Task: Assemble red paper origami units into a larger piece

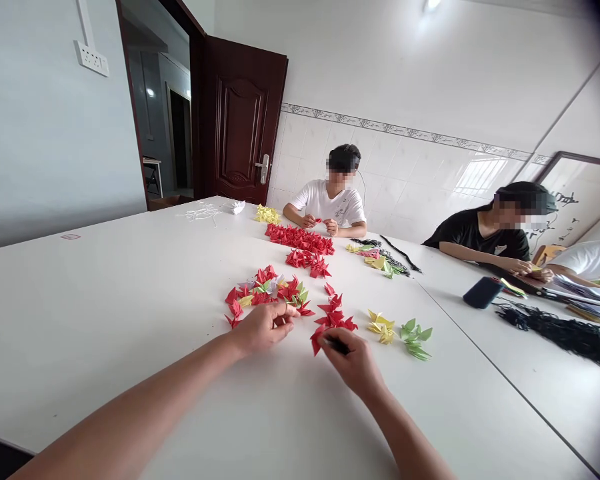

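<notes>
White bench [105,320], tiled room. Right hand [353,360] low on bench, grip pinching red paper piece [318,340] plus a dark strip. Left hand [263,327] curled, grip contents unclear, beside mixed paper pile [267,290]. Beyond, two people folding

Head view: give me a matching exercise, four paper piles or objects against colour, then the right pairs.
Things:
1. folded pieces under the left hand
2. small pile right of the right hand
3. pile at the table's far end
4. phone

Colours:
A. yellow
B. dark
C. mostly red
D. green

Pairs: 1-C, 2-D, 3-A, 4-B
</notes>
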`<action>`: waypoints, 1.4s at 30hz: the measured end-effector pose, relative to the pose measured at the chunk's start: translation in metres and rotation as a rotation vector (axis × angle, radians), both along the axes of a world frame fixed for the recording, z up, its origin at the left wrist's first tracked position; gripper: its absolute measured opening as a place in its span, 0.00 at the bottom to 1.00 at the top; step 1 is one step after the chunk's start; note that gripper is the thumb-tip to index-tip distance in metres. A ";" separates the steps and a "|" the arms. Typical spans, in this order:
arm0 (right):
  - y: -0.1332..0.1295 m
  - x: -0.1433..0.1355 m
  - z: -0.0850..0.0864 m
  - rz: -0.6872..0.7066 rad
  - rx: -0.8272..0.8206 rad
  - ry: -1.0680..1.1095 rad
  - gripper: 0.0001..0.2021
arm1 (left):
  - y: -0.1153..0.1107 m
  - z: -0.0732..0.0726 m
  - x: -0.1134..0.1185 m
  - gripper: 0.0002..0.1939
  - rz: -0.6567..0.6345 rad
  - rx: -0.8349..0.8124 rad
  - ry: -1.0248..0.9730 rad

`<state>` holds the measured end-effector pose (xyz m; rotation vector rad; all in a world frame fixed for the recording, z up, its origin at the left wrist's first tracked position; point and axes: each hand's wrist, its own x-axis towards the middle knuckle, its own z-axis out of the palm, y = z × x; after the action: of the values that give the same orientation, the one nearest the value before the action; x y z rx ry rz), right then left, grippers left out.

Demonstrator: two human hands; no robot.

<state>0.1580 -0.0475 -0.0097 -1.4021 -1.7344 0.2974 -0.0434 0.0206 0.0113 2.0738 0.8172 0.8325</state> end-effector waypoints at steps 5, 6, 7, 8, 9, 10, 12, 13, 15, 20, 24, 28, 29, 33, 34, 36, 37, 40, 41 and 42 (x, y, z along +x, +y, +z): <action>0.005 0.038 0.008 -0.387 0.097 0.095 0.16 | 0.014 0.017 -0.021 0.12 0.122 0.166 0.101; 0.006 0.045 0.008 -0.458 0.084 0.113 0.16 | 0.017 0.021 -0.027 0.13 0.154 0.177 0.118; 0.008 0.051 0.007 -0.512 0.062 0.133 0.17 | 0.019 0.024 -0.033 0.13 0.183 0.175 0.142; 0.009 0.057 0.005 -0.551 0.040 0.156 0.18 | 0.021 0.027 -0.039 0.13 0.207 0.158 0.177; 0.011 0.061 0.003 -0.579 0.024 0.182 0.19 | 0.022 0.030 -0.044 0.12 0.221 0.129 0.224; 0.013 0.063 0.000 -0.595 0.014 0.210 0.19 | 0.024 0.033 -0.050 0.12 0.228 0.094 0.275; 0.016 0.066 -0.005 -0.598 0.000 0.244 0.20 | 0.027 0.037 -0.060 0.10 0.234 0.034 0.355; 0.017 0.066 -0.007 -0.588 -0.004 0.246 0.20 | 0.028 0.038 -0.064 0.09 0.237 0.014 0.377; 0.018 0.064 -0.010 -0.560 0.000 0.222 0.20 | 0.029 0.039 -0.070 0.08 0.240 -0.009 0.401; 0.015 0.056 -0.009 -0.521 -0.025 0.124 0.20 | 0.031 0.043 -0.081 0.10 0.193 -0.102 0.490; 0.014 0.051 -0.008 -0.438 -0.016 0.112 0.18 | 0.030 0.047 -0.086 0.15 0.133 -0.177 0.567; 0.013 0.049 -0.006 -0.420 0.004 0.116 0.17 | 0.028 0.047 -0.084 0.16 0.147 -0.194 0.655; 0.013 0.049 -0.006 -0.427 -0.002 0.116 0.17 | 0.028 0.045 -0.082 0.15 0.168 -0.183 0.661; 0.012 0.049 -0.003 -0.483 -0.020 0.126 0.18 | 0.030 0.034 -0.078 0.07 0.199 -0.148 0.634; 0.012 0.048 -0.002 -0.501 -0.016 0.133 0.18 | 0.031 0.032 -0.077 0.05 0.190 -0.145 0.619; 0.012 0.046 0.001 -0.527 0.004 0.154 0.20 | 0.031 0.030 -0.075 0.03 0.171 -0.136 0.592; 0.012 0.043 0.002 -0.530 0.023 0.163 0.21 | 0.031 0.030 -0.073 0.03 0.153 -0.127 0.569; 0.009 0.031 0.003 -0.452 0.104 0.159 0.22 | 0.025 0.034 -0.062 0.06 0.060 -0.074 0.420; 0.007 0.025 0.003 -0.391 0.122 0.147 0.22 | 0.023 0.035 -0.057 0.07 0.028 -0.059 0.351; 0.005 0.018 0.003 -0.320 0.131 0.134 0.21 | 0.019 0.036 -0.051 0.08 0.005 -0.048 0.284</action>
<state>0.1757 -0.0423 -0.0068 -1.5004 -1.3710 0.0976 -0.0947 0.0400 0.0475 2.1765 0.9826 0.5210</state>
